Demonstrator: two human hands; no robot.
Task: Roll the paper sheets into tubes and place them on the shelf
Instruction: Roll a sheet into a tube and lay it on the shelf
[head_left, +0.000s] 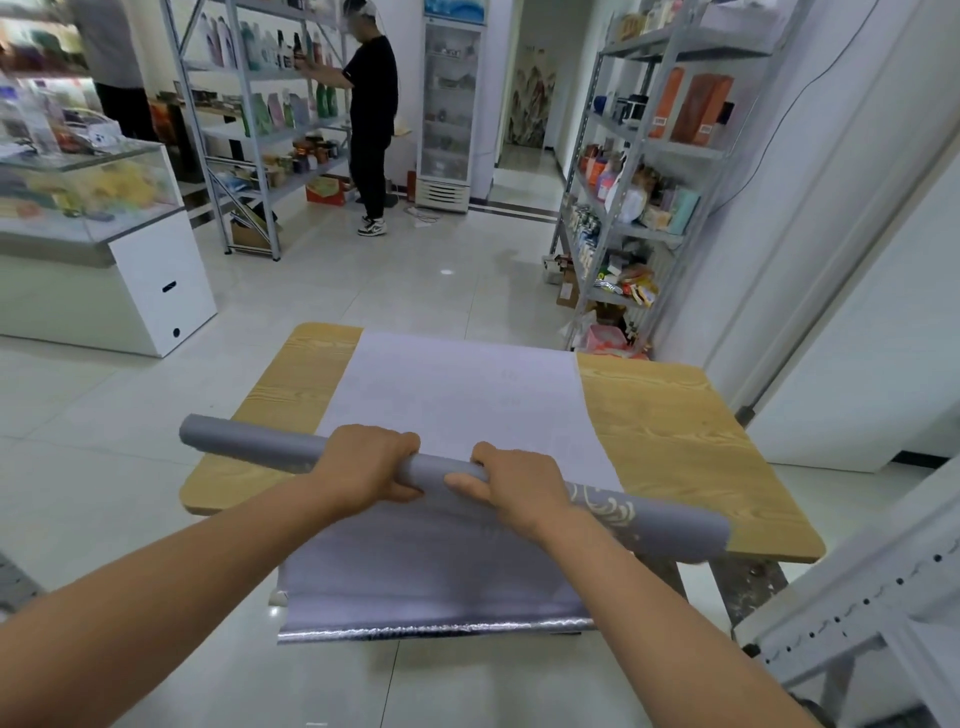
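Gripping the grey paper tube (249, 442) near its middle, the left hand (366, 467) and right hand (519, 491) curl their fingers round it over the wooden table (675, 436). 1 pale sheet (457, 395) lies flat across the table, its near edge hanging over the table's front. The tube's 2 ends reach past the sheet's sides.

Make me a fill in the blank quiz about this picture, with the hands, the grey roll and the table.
1. The left hand and right hand grip the grey tube near its ____.
2. The flat sheet lies on a table whose top is ____.
3. The sheet's near end hangs over the table's ____.

Missing words: middle; wooden; edge.
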